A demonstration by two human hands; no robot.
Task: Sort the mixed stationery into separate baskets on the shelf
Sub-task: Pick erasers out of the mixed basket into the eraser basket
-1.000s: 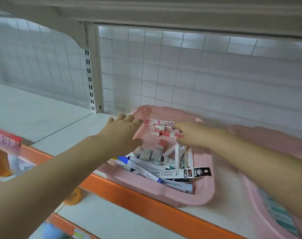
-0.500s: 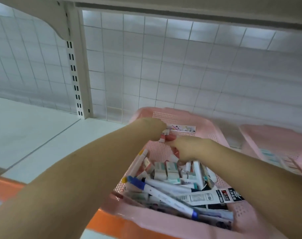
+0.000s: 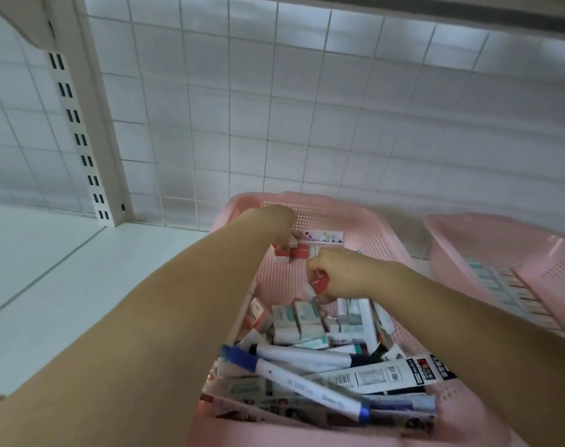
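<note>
Far end of mixed basket (image 3: pixel 381 250): right hand (image 3: pixel 342 272) pinching one red eraser (image 3: pixel 320 282); left hand (image 3: pixel 274 221) curled just beyond and to the left, apparently gripping further red erasers (image 3: pixel 286 253). Second basket (image 3: pixel 487 250) to the right, nearer the right hand. Pens (image 3: pixel 307 382) at near end, untouched.

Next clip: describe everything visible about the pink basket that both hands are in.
The pink basket looks like moulded plastic, with a solid rounded rim and perforated walls and floor. It sits upright on the white shelf, its far end near the wire grid. Markers, small boxes and a long carded pack fill its near half. The left hand and right hand are inside its far end, each holding small red-and-white boxes. A second pink basket stands apart on its right.
</note>
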